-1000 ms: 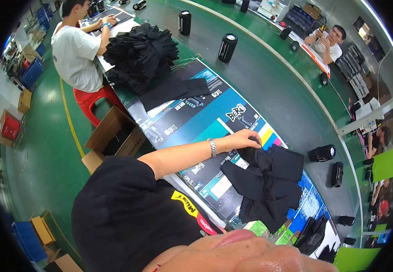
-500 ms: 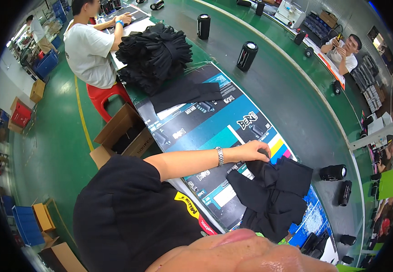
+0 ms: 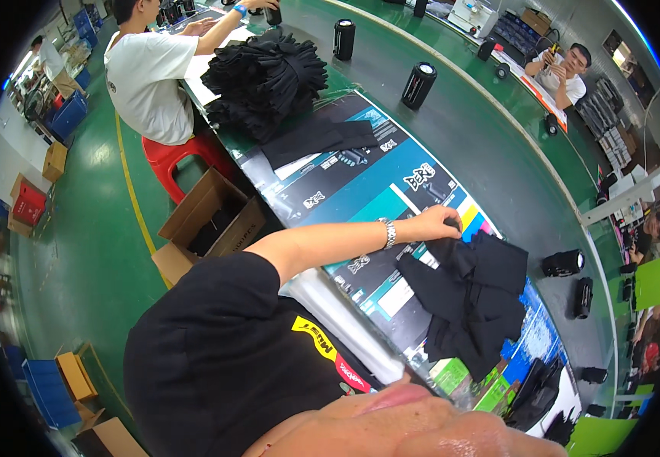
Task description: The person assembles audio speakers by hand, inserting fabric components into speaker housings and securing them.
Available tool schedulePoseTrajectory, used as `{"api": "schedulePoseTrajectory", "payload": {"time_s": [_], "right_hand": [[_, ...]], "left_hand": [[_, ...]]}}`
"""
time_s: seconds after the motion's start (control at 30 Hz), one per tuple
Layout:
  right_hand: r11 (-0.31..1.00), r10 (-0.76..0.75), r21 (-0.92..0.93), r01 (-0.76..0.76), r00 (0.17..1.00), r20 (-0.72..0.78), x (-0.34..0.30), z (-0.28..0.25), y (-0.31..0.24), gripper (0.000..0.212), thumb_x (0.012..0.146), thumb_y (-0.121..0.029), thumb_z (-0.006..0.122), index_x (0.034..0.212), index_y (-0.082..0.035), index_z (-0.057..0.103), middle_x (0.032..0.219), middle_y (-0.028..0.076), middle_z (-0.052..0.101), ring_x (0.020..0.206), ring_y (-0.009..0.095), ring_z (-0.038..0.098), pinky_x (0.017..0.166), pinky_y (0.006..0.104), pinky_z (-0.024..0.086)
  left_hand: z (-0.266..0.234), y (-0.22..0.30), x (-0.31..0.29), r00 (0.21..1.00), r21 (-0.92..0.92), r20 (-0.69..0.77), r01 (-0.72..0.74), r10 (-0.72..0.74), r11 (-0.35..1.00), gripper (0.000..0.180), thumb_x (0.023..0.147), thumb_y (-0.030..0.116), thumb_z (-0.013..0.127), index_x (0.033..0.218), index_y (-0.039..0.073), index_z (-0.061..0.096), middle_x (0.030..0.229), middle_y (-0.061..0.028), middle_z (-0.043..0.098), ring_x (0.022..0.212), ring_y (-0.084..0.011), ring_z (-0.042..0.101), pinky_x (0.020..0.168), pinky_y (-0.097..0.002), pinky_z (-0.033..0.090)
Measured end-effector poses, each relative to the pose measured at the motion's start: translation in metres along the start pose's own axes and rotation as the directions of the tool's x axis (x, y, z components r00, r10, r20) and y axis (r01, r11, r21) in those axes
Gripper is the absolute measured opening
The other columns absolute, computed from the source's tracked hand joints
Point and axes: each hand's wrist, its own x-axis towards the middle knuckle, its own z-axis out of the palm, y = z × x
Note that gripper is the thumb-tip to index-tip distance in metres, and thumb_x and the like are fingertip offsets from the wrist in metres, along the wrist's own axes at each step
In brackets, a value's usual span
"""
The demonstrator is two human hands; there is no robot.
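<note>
**Pinching the upper edge of black fabric (image 3: 467,305) with the left hand (image 3: 433,223)**

Still keeping thumb and fingertips closed together on the near-same edge, by the look of it, much as a second ago. Scarcely altered in the heap itself, hence judged to be mid-handling, with no fresh hold taken. Lying loosely folded below the fingers, on top of the printed sheet (image 3: 337,179) spread over the counter (image 3: 346,99). Shifted a little as a whole view, more from a turn of the head than from any move of the things.

Changed farther off, at the upper edge: now reaching out with one arm, in the case of the co-worker (image 3: 147,84), and gripping a black cylinder (image 3: 273,14), instead of resting both hands low. Apparently unconnected with the pinched fabric. Unmoved beside that arm, a big black bundle (image 3: 265,80) and a flat black strip (image 3: 318,141).

Hidden or unclear: no right hand anywhere in view, so impossible to tell whether spread or closed. Blocked along the lower edge by the wearer's own face (image 3: 421,426). Too dark to count the fabric's layers, or to see exactly how much cloth between the fingertips. Cut off at the top: part of the co-worker's reaching hand.
</note>
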Motion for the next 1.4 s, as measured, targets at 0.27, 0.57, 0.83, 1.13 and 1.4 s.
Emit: {"api": "schedulePoseTrajectory", "payload": {"time_s": [0.27,0.57,0.83,1.13,1.4], "right_hand": [[0.922,-0.383,-0.132,0.364,0.908,-0.172,-0.060,0.050,-0.130,0.049,0.080,-0.002,0.064,0.127,0.001,0.053,0.119,0.011,0.060,0.107,0.019,0.058,0.092,0.0315,0.046],[0.864,-0.428,-0.402,0.304,0.863,-0.268,-0.107,0.069,-0.200,0.054,0.072,0.002,0.074,0.123,-0.002,0.057,0.120,0.014,0.063,0.109,0.022,0.061,0.087,0.0343,0.054],[0.684,-0.051,-0.728,0.041,0.999,0.008,-0.118,0.020,-0.256,0.032,0.073,-0.021,0.075,0.100,-0.004,0.068,0.075,0.018,0.067,0.073,0.032,0.068,0.066,0.0377,0.053],[0.804,-0.578,-0.285,0.522,0.799,-0.168,0.069,-0.002,-0.422,0.020,0.092,-0.007,0.059,0.108,0.003,0.061,0.096,0.009,0.069,0.085,0.014,0.064,0.075,0.0258,0.051],[0.871,-0.486,-0.182,0.456,0.851,-0.197,0.204,0.077,-0.384,0.026,0.097,-0.020,0.056,0.108,0.003,0.063,0.101,0.010,0.068,0.097,0.014,0.061,0.087,0.0270,0.045]], "left_hand": [[-0.005,0.006,-0.001,0.991,0.170,0.064,-0.128,0.119,0.977,0.022,0.081,0.018,0.069,0.093,0.001,0.065,0.089,-0.0093,0.066,0.085,-0.0151,0.061,0.079,-0.0291,0.048],[-0.007,0.007,-0.005,0.984,0.167,0.127,-0.149,0.129,0.975,0.018,0.082,0.015,0.066,0.092,0.000,0.063,0.091,-0.0098,0.068,0.090,-0.0159,0.062,0.084,-0.0297,0.047],[0.006,0.006,-0.007,0.975,0.028,0.220,-0.028,0.021,0.999,0.015,0.084,0.013,0.067,0.094,0.002,0.062,0.088,-0.0046,0.065,0.087,-0.0113,0.060,0.082,-0.0272,0.046],[-0.012,0.033,0.045,0.965,-0.393,-0.028,0.229,-0.261,0.890,0.020,0.084,0.017,0.067,0.098,0.003,0.065,0.090,-0.0008,0.064,0.084,-0.0075,0.058,0.075,-0.0216,0.044],[-0.037,0.002,0.041,0.957,-0.535,-0.136,0.148,-0.257,0.832,0.017,0.089,0.014,0.064,0.104,0.005,0.064,0.097,-0.0001,0.063,0.091,-0.0067,0.058,0.081,-0.0208,0.045]]}}
